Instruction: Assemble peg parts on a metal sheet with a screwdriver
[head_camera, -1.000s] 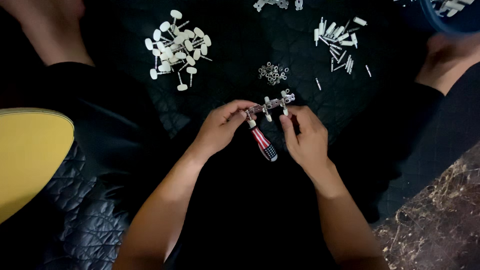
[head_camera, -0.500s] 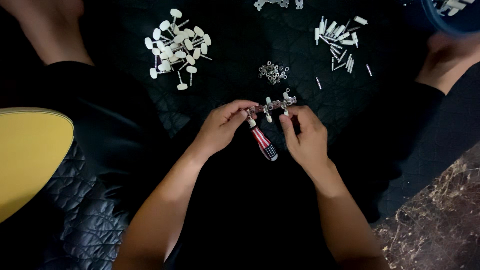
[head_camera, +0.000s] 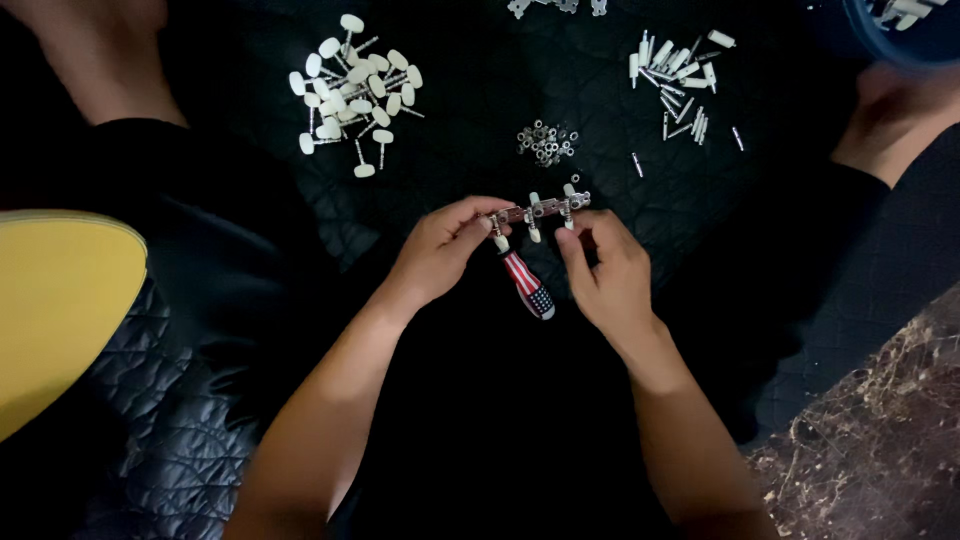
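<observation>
Head view: left hand (head_camera: 440, 250) pinches the left end of a small metal strip with white knobs (head_camera: 538, 210), raised above the black quilted mat (head_camera: 480, 100). Right hand (head_camera: 605, 275) grips its right end with its fingertips. A striped-handled screwdriver (head_camera: 527, 284) lies between the hands. White-headed pegs (head_camera: 355, 90) upper left; nuts (head_camera: 546, 142) just beyond the strip.

Place: small hand-assembly work spot, workshop-like, set on the floor.
Work surface: black quilted mat (head_camera: 250, 400) spread flat and carrying the parts.
Sorted stock: pile of white-knobbed pegs (head_camera: 355, 90); cluster of small metal nuts (head_camera: 547, 141); group of white-tipped metal pins (head_camera: 680, 80).
Container: blue bowl (head_camera: 900, 40) at the far right edge, holding white parts.
Floor: dark marbled stone floor (head_camera: 880, 440) beside the mat.
Tool: screwdriver with striped handle (head_camera: 527, 283).
</observation>
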